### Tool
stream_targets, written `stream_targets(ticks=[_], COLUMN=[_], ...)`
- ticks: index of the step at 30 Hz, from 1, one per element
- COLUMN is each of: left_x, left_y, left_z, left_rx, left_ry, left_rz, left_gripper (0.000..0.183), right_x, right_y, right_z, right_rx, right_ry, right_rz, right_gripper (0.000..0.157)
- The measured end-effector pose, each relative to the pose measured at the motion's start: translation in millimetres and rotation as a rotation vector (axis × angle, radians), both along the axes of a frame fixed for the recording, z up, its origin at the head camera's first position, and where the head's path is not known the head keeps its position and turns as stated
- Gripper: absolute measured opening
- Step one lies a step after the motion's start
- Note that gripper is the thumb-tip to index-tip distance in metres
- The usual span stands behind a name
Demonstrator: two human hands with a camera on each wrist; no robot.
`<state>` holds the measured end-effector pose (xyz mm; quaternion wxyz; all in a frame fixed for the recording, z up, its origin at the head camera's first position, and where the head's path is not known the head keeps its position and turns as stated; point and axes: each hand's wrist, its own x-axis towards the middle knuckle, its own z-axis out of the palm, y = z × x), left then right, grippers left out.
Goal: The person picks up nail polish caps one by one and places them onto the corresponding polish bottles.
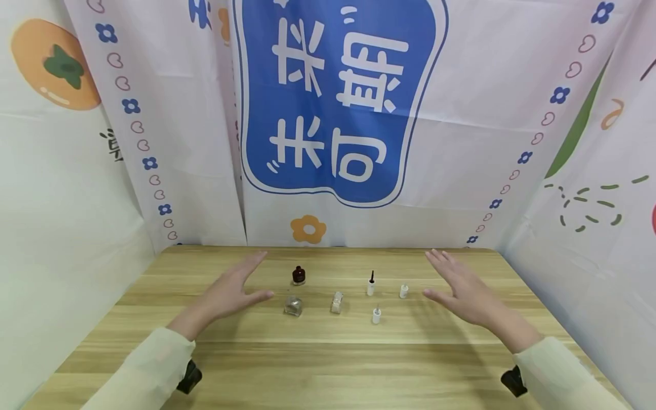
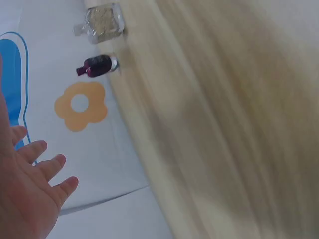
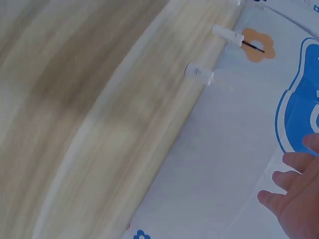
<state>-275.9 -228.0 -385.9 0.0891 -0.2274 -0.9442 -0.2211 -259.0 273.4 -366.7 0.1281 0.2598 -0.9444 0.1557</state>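
My left hand [image 1: 230, 293] hovers over the left of the table with fingers straight and thumb spread, holding nothing. Nearest to it are a dark red nail polish bottle [image 1: 299, 277] and a squarish glittery one [image 1: 293, 307], both without caps. A small pale nail polish bottle [image 1: 336, 303] stands mid-table. To its right, three white brush caps stand with brushes up: one with a dark brush [image 1: 371, 287], another in front [image 1: 376, 315], a third farther right [image 1: 404, 291]. Beside that third cap my right hand [image 1: 466, 293] hovers, fingers extended, touching nothing.
The wooden table [image 1: 328, 370] ends at a printed white cloth [image 1: 451, 171] hanging behind it. More cloth hangs along the left and right sides. Each wrist carries a black device, such as the left one [image 1: 189, 377].
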Motion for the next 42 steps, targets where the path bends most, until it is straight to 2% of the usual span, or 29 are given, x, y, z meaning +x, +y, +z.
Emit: stream_targets(ticks=[4,13,16,22,27,32,37,42], left_x=[3.3,9.9,9.8,6.3,3.7,0.7,-0.2,-0.9], left_y=[6,20,24,32,40,46,50,54], left_z=[-8.2,-24.7,-29.9,-37.5,-40.5,-44.7,-46.8,-46.1], left_rx=[0.082,0.156,0.202,0.297,0.376,0.415,0.438,0.447], left_ry=[-0.043,-0.092,-0.130,-0.195,-0.237,-0.273,-0.305,-0.336], left_rz=[-0.001,-0.010,-0.021,-0.032,-0.018,0.019,0.071,0.079], left_gripper=[0.096,0.086,0.084,0.081,0.076,0.068,0.062,0.056], right_x=[6.0,16.2,15.8,10.6,3.5,-2.5,-5.7,-7.8], right_y=[-10,-37,-46,-60,-69,-77,-84,-88], right_z=[-5.4,-26.7,-33.6,-45.8,-54.1,-60.4,-63.3,-65.5], right_rx=[-0.079,-0.193,-0.259,-0.390,-0.455,-0.499,-0.499,-0.483], right_ry=[0.011,0.030,-0.050,-0.264,-0.367,-0.430,-0.452,-0.459], right_rz=[0.030,0.063,0.081,0.067,0.045,0.034,0.035,0.056], right_gripper=[0.078,0.067,0.062,0.055,0.050,0.048,0.045,0.043])
